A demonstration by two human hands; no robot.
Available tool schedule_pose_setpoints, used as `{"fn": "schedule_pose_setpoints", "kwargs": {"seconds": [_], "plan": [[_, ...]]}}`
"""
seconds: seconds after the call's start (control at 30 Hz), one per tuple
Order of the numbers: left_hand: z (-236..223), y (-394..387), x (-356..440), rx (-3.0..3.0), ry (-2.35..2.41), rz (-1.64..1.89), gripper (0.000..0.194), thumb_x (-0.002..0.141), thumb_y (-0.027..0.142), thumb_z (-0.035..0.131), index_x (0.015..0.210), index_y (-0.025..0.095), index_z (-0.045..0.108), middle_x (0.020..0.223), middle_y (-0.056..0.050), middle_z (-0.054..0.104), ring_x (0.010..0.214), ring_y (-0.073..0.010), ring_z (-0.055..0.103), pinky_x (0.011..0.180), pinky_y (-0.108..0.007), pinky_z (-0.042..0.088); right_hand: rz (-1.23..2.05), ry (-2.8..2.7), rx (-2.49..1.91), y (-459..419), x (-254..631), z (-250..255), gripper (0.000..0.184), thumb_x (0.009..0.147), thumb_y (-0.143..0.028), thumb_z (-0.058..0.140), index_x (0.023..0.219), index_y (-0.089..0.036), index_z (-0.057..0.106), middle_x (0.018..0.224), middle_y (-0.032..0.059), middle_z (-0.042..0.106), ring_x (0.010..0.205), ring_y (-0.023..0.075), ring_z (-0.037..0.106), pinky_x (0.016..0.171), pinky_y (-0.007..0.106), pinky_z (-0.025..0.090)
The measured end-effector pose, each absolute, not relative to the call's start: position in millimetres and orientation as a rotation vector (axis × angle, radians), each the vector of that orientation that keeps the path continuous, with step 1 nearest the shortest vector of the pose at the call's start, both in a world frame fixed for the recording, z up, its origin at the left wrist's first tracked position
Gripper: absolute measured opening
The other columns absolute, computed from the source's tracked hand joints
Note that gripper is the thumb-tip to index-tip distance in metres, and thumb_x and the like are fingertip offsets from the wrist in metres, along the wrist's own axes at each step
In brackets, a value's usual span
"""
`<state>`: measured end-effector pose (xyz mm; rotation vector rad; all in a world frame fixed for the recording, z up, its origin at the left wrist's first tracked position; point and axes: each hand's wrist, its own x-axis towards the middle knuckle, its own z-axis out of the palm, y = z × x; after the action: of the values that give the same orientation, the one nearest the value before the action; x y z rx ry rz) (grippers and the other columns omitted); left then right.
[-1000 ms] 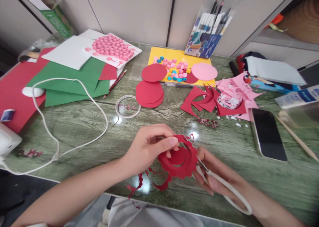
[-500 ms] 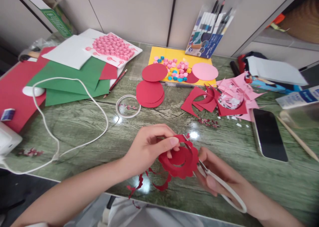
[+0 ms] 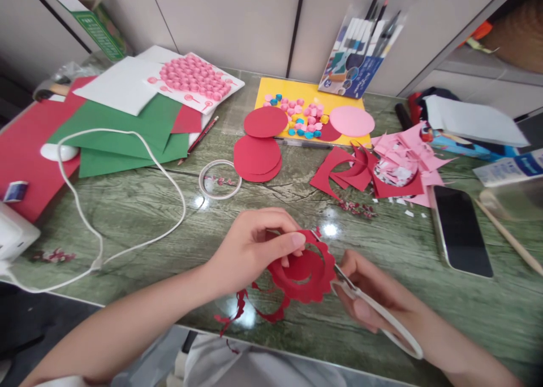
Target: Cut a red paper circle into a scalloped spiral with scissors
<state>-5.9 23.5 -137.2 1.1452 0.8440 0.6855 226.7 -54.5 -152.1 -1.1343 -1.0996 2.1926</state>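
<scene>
My left hand (image 3: 250, 245) pinches a red paper disc (image 3: 303, 271) with a wavy, spiral-cut edge, holding it just above the green table. A thin scalloped red strip (image 3: 237, 310) dangles from the disc toward the table's front edge. My right hand (image 3: 373, 299) grips white-handled scissors (image 3: 377, 313), and their blades meet the disc's right edge. Both hands are closed on what they hold.
Red paper circles (image 3: 257, 155), a clear tape ring (image 3: 219, 179) and red and pink offcuts (image 3: 382, 166) lie behind the hands. A phone (image 3: 460, 228) and wooden stick (image 3: 509, 237) lie right. A white cable (image 3: 127, 206), green sheets (image 3: 123, 132) and red sheets sit left. A yellow sheet (image 3: 263, 90) holds small paper rolls.
The scissors and right hand have shifted slightly along the disc's right edge. The disc has turned a little in my left hand. The view has drifted a bit.
</scene>
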Motion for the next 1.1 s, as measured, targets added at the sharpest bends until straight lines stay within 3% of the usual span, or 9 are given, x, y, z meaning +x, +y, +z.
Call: {"fn": "schedule_pose_setpoints", "kwargs": {"seconds": [0.53,0.73,0.9,1.1], "plan": [[-127.3,37.6,-17.3,1.416,0.855,0.399,0.022,0.084,0.022,0.064,0.065,0.012,0.065,0.07,-0.001,0.06,0.056,-0.007,0.056,0.049,-0.015,0.043,2.236,-1.271,-1.286,-47.1,234.9,-146.0,0.041,0.087,-0.063,0.059,0.085,-0.025,0.045,0.072,-0.0052,0.039,0.063,0.0138,0.029,0.056,0.027,0.022],[-135.3,38.2,-15.0,1.262,0.902,0.56,0.01,0.078,0.018,0.072,0.086,0.015,0.067,0.077,0.0,0.068,0.07,-0.0078,0.063,0.064,-0.014,0.05,2.094,-1.357,-1.369,-50.3,238.5,-152.5,0.036,0.09,-0.061,0.056,0.091,-0.027,0.046,0.074,-0.0057,0.036,0.063,0.0141,0.029,0.056,0.026,0.025],[-138.6,39.5,-15.2,1.208,0.911,0.658,0.011,0.075,0.016,0.076,0.081,0.014,0.067,0.072,0.002,0.069,0.064,-0.0057,0.063,0.06,-0.012,0.051,1.999,-1.399,-1.425,-50.7,236.6,-151.8,0.036,0.09,-0.062,0.056,0.091,-0.026,0.047,0.073,-0.0051,0.039,0.064,0.0148,0.032,0.058,0.027,0.027],[-135.7,37.5,-13.4,1.165,0.964,0.632,0.008,0.072,0.015,0.078,0.078,0.014,0.073,0.065,0.002,0.069,0.056,-0.0047,0.061,0.053,-0.011,0.049,2.105,-1.26,-1.36,-48.8,234.3,-149.9,0.043,0.084,-0.066,0.061,0.094,-0.027,0.047,0.075,-0.0054,0.039,0.064,0.0137,0.031,0.058,0.026,0.028]]}}
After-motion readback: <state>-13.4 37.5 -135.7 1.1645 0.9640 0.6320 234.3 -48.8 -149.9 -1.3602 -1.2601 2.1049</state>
